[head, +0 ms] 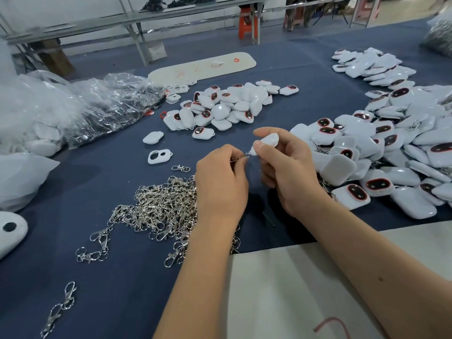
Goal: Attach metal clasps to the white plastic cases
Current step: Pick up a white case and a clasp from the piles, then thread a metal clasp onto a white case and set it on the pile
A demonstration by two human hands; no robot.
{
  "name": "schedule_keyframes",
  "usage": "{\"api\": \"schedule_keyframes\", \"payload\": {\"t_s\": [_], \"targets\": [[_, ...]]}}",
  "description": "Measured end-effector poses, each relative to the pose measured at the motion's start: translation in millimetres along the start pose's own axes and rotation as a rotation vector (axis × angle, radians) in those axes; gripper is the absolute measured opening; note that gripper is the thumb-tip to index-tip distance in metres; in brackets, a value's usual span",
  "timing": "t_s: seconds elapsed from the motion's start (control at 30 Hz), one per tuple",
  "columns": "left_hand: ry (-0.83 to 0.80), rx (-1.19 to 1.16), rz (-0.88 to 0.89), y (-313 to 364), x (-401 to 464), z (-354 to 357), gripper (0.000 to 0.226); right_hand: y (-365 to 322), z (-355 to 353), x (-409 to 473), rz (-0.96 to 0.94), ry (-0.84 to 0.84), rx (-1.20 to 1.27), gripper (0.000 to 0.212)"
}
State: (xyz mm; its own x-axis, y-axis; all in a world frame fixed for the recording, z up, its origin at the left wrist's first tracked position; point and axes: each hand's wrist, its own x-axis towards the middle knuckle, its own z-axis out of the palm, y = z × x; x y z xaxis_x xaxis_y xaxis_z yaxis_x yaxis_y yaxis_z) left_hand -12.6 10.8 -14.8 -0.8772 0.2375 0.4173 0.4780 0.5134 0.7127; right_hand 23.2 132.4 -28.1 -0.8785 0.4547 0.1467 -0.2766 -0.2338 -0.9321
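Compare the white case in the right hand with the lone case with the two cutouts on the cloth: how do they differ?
The held case is pinched in the right hand, off the cloth; the cutout case lies flat, untouched. The held case meets a clasp that the left hand pinches; the cutout case has none. Both are white plastic.

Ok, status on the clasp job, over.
Left hand pinching a clasp. Right hand gripping a white case, clasp at its loop. Nothing in the way.
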Motion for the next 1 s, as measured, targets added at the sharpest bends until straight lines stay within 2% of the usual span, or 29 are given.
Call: {"api": "schedule_keyframes", "payload": {"t_s": [0.07, 0.13, 0.2, 0.27, 0.33, 0.4, 0.57, 0.67, 0.77, 0.87, 0.93, 1.0], "targets": [[-0.013, 0.027, -0.028, 0, -2, -1, 0.006, 1, -2, 1, -0.104, 0.162, -0.167, 0.024], [0.016, 0.187, -0.090, -5, 0, -6, 0.020, 1, -5, 4, -0.225, 0.356, -0.334, 0.040], [0.052, 0.369, -0.206, -13, 3, -15, 0.030, 0, -11, 7, -0.280, 0.516, -0.395, 0.058], [0.037, 0.483, -0.313, -23, 4, -27, 0.037, 0, -15, 9, -0.304, 0.590, -0.408, 0.063], [-0.003, 0.540, -0.369, -31, 4, -37, 0.041, -1, -13, 8, -0.367, 0.588, -0.475, 0.054], [-0.012, 0.526, -0.369, -35, 5, -41, 0.036, -1, -7, 4, -0.432, 0.496, -0.571, 0.043], [0.013, 0.375, -0.372, -36, 10, -43, 0.019, 12, 25, 7, -0.461, 0.062, -0.912, 0.026], [0.005, 0.361, -0.381, -38, 11, -44, 0.017, 23, 50, 30, -0.431, -0.195, -1.198, 0.037], [0.013, 0.358, -0.371, -40, 11, -45, 0.016, 33, 68, 56, -0.380, -0.408, -1.535, 0.064], [0.016, 0.354, -0.356, -41, 12, -46, 0.018, 42, 77, 75, -0.306, -0.568, -1.623, 0.080], [0.026, 0.324, -0.366, -41, 12, -46, 0.017, 43, 78, 84, -0.248, -0.625, -1.631, 0.077], [0.057, 0.278, -0.379, -40, 11, -46, 0.012, 40, 77, 88, -0.269, -0.620, -1.600, 0.068]]}}
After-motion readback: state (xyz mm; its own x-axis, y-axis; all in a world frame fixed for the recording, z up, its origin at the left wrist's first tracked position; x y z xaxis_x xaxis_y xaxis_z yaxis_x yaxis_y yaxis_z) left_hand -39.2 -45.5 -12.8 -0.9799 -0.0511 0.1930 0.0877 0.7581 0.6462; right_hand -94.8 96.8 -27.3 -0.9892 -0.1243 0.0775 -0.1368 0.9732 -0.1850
